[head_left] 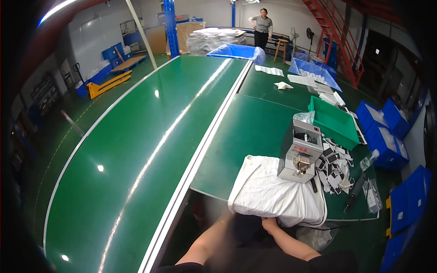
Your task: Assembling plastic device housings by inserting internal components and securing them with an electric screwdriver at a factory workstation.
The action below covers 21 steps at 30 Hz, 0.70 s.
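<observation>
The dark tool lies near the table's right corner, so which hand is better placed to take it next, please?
Probably the right hand: it is at the near edge of the white bundle, nearer the dark tool; the left arm is farther left.

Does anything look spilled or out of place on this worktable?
Yes: a loose heap of small white and black pieces lies jumbled beside the grey machine, outside the green plastic bin. Its disorder looks odd, though whether it spilled is unclear.
</observation>
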Each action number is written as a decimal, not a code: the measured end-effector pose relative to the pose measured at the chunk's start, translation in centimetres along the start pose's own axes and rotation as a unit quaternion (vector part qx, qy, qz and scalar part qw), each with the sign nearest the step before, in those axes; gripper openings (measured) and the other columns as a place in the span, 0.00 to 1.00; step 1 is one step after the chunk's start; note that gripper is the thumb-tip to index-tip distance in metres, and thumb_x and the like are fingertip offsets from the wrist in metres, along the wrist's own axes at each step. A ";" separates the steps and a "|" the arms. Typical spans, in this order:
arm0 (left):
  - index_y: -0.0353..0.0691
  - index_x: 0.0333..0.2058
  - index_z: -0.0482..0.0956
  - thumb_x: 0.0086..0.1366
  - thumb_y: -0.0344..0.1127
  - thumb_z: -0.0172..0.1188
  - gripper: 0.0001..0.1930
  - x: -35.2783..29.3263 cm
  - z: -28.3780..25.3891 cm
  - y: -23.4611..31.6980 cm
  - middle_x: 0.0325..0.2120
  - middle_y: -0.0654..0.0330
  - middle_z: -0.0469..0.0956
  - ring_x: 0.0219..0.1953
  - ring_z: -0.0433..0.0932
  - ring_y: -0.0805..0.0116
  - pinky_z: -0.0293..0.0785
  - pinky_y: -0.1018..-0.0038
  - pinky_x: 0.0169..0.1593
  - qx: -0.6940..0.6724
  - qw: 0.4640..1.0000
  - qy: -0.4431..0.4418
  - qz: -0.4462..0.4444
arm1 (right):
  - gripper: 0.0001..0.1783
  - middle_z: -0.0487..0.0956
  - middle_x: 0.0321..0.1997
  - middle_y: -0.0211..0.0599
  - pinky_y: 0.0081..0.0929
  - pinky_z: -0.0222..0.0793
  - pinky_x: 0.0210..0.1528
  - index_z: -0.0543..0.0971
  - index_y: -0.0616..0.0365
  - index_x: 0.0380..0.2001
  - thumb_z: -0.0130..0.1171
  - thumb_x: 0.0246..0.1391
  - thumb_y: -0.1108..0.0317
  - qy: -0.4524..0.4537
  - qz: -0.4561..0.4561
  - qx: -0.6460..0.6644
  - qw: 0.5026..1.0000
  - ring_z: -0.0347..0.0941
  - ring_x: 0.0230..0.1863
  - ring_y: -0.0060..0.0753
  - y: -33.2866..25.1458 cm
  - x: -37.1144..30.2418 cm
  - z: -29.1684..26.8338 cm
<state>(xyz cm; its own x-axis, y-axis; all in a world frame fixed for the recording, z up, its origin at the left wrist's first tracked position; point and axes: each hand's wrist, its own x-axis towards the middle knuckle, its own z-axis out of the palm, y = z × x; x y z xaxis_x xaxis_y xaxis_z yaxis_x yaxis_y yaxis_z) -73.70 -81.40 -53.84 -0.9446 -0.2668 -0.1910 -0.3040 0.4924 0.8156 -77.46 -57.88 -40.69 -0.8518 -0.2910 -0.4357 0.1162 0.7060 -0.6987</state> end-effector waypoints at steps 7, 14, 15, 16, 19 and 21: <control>0.42 0.64 0.62 0.65 0.53 0.51 0.33 -2.8 -2.7 7.5 0.64 0.52 0.63 0.66 0.62 0.52 0.60 0.66 0.65 0.011 0.990 -0.021 -0.139 | 0.25 0.69 0.62 0.56 0.37 0.60 0.62 0.69 0.63 0.58 0.54 0.59 0.65 0.047 -0.004 -0.015 0.999 0.63 0.64 0.55 3.3 0.8 1.4; 0.42 0.60 0.68 0.64 0.54 0.51 0.31 -2.9 -2.9 2.7 0.58 0.46 0.70 0.60 0.69 0.49 0.67 0.62 0.60 0.073 0.996 0.018 -0.041 | 0.21 0.72 0.57 0.58 0.39 0.62 0.59 0.73 0.63 0.53 0.53 0.59 0.65 0.035 -0.038 -0.047 0.998 0.65 0.61 0.58 2.5 -0.1 0.7; 0.40 0.58 0.70 0.63 0.53 0.53 0.30 -2.9 -3.2 2.5 0.56 0.45 0.72 0.59 0.70 0.49 0.68 0.62 0.59 0.075 0.995 0.024 -0.065 | 0.20 0.73 0.56 0.58 0.40 0.63 0.58 0.73 0.63 0.52 0.53 0.59 0.65 0.034 -0.057 -0.065 0.996 0.67 0.60 0.58 3.0 0.2 1.0; 0.39 0.56 0.72 0.63 0.52 0.54 0.29 -3.1 -3.9 4.0 0.54 0.45 0.74 0.58 0.71 0.48 0.68 0.63 0.58 0.078 0.993 0.024 -0.086 | 0.19 0.74 0.54 0.57 0.41 0.64 0.58 0.74 0.63 0.51 0.53 0.59 0.65 0.037 -0.070 -0.083 0.993 0.68 0.58 0.58 3.8 0.6 1.1; 0.34 0.54 0.74 0.63 0.40 0.57 0.23 -5.4 -5.0 4.3 0.49 0.44 0.78 0.54 0.76 0.53 0.70 0.66 0.56 -0.070 0.990 0.082 -0.087 | 0.18 0.76 0.51 0.56 0.41 0.66 0.55 0.74 0.64 0.49 0.53 0.58 0.65 0.007 -0.064 -0.083 0.995 0.71 0.55 0.58 4.9 0.4 2.2; 0.35 0.44 0.77 0.60 0.34 0.60 0.14 -7.0 -5.4 3.6 0.41 0.45 0.80 0.46 0.79 0.54 0.72 0.66 0.50 -0.139 0.980 0.137 -0.042 | 0.17 0.78 0.48 0.55 0.40 0.67 0.53 0.75 0.64 0.47 0.53 0.58 0.65 0.014 -0.087 -0.090 0.992 0.73 0.52 0.56 5.3 -0.1 2.5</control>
<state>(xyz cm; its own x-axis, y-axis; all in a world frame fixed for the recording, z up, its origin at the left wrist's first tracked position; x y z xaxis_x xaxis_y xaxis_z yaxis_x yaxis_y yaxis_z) -67.47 -82.20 -46.66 -0.8369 -0.5288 -0.1414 -0.2985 0.2244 0.9276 -75.44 -55.75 -45.73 -0.8649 -0.4022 -0.3002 -0.1241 0.7510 -0.6486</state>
